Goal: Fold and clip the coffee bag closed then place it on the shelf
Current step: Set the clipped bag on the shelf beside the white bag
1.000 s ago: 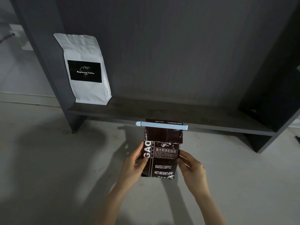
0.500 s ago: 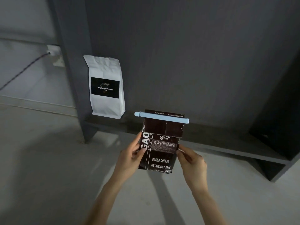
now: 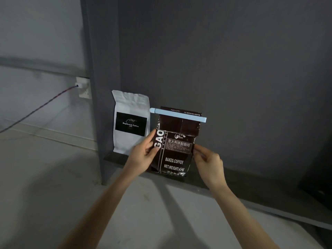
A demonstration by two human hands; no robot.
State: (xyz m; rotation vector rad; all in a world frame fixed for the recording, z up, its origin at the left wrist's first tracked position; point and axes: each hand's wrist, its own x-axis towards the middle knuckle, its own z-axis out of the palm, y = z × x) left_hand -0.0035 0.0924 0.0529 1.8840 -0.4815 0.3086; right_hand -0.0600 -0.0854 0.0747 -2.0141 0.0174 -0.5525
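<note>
The dark brown coffee bag (image 3: 175,159) stands upright, its top folded over and held by a long light blue clip (image 3: 179,116) that sticks out past both sides. My left hand (image 3: 142,155) grips the bag's left edge, thumb on the front. My right hand (image 3: 209,162) pinches its right edge with the fingertips. The bag's bottom is level with the dark grey shelf board (image 3: 251,191), near its front edge; whether it rests on the board I cannot tell.
A white coffee bag (image 3: 131,108) with a black label stands on the shelf just left of the brown bag, against the side panel (image 3: 102,69). Left of the panel, a wall socket (image 3: 83,87) holds a plug and cable (image 3: 36,110). Grey floor lies below.
Both hands have carried the clipped bag up and forward from below the shelf edge to the shelf board, beside the white bag. The view has swung toward the shelf's left end.
</note>
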